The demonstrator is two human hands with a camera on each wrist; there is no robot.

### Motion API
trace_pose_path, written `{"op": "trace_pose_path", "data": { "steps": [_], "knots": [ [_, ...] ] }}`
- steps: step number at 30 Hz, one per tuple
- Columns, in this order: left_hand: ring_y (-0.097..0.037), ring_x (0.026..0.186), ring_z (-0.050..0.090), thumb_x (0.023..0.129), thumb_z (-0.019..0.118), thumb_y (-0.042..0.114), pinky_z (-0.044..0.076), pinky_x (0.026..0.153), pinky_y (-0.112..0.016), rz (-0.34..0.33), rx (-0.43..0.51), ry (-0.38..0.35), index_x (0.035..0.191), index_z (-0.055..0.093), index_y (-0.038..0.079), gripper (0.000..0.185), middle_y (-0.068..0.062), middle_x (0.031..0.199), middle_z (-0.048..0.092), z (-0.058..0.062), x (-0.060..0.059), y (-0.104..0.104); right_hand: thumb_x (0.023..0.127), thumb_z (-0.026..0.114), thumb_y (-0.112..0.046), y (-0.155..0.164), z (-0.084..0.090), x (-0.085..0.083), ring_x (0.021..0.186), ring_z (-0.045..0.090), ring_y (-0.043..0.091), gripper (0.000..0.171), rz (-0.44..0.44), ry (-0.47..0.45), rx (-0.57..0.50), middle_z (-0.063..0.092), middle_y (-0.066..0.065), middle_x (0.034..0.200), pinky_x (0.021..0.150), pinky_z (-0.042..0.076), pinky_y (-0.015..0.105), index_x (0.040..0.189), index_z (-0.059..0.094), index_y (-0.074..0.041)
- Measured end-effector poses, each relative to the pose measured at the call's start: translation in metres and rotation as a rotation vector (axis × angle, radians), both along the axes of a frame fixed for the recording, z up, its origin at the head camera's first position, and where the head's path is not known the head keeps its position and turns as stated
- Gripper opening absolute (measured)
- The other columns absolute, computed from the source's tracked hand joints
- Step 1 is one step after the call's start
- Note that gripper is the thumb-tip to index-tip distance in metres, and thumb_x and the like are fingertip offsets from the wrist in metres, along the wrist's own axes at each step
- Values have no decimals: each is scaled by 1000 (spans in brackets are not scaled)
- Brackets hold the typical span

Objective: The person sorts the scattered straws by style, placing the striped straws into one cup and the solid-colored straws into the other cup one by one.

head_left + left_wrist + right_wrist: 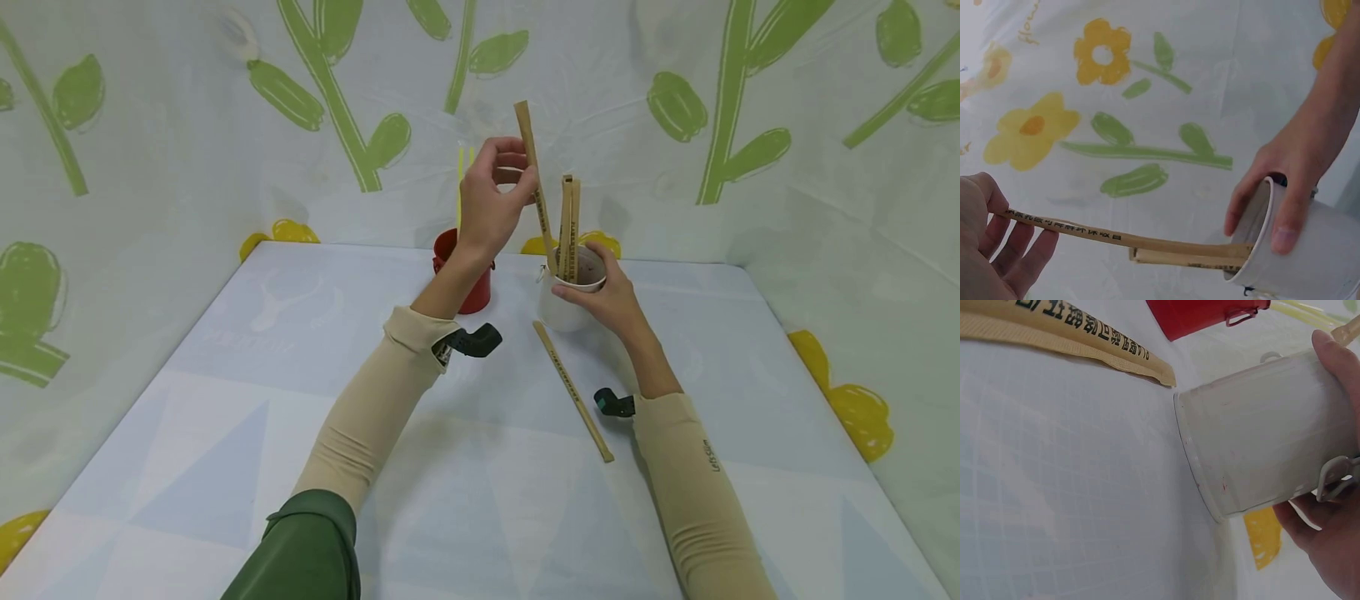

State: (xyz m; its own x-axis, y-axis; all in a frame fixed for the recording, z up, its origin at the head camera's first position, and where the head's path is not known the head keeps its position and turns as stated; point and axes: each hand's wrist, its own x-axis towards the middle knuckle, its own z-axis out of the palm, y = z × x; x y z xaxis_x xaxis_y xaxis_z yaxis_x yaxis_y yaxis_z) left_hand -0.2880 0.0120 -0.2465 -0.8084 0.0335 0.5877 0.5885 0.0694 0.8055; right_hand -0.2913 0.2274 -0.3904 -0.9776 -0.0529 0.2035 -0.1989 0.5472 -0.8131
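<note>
We steady the white cup (567,310) with our right hand (611,293), fingers wrapped round its rim, so it stays put on the table (300,400). Our left hand (491,200) pinches one paper-wrapped chopstick pair (534,179), its lower end dipping into the cup's mouth. Count: two more wrapped pairs (569,227) upright in the cup, one (573,392) lying flat just beside it, four in all. One red cup (463,271) behind holds yellow sticks (462,187).
</note>
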Motion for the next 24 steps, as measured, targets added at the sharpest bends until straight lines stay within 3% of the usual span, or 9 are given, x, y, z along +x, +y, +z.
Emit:
{"op": "trace_pose_path", "data": {
  "steps": [13,24],
  "knots": [
    [-20,91,65,95,57,8,60,72,-26,-40,-58,-19,121,55,3,26,-13,110,63,-29,-10,9,73,81,-55,-1,-1,0,141,36,30,103,0,11,-9,36,8,154,112,36,59,153,25,-22],
    [-22,92,67,95,58,9,59,73,-24,-5,-178,-35,121,56,3,28,-14,109,67,-55,-12,19,73,80,-55,-1,-2,-1,141,35,29,101,-13,6,1,36,7,154,113,35,58,153,25,-26]
  ]
}}
